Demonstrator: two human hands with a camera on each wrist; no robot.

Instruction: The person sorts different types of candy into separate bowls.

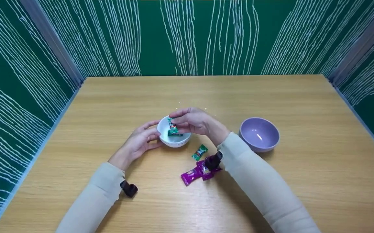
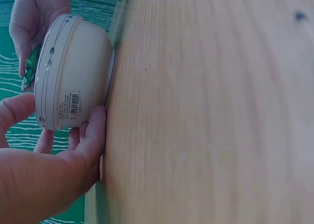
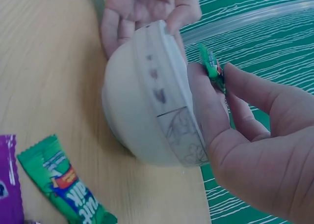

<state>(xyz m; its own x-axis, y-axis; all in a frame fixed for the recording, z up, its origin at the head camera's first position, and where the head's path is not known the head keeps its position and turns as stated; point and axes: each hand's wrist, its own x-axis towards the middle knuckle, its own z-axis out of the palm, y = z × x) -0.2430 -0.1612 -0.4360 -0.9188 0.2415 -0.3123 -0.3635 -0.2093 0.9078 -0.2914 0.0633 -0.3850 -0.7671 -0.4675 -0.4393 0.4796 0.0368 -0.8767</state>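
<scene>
A white bowl [image 1: 174,143] with a patterned band stands on the table, and my left hand [image 1: 138,142] holds it at its left side. In the left wrist view the thumb is at the rim and fingers reach round the lower wall of the bowl [image 2: 88,62]. Over the bowl's mouth my right hand [image 1: 195,121] pinches a green-wrapped candy [image 3: 212,67] between thumb and fingers. Another green candy [image 1: 173,133] shows inside the bowl, partly covered by the right hand in the head view.
A purple bowl [image 1: 259,134] stands to the right, beside my right forearm. One green candy [image 1: 200,152] and several purple candies [image 1: 192,175] lie in front of the white bowl, partly under the right wrist's black camera [image 1: 213,161]. Green walls with white streaks border the table [image 1: 135,94].
</scene>
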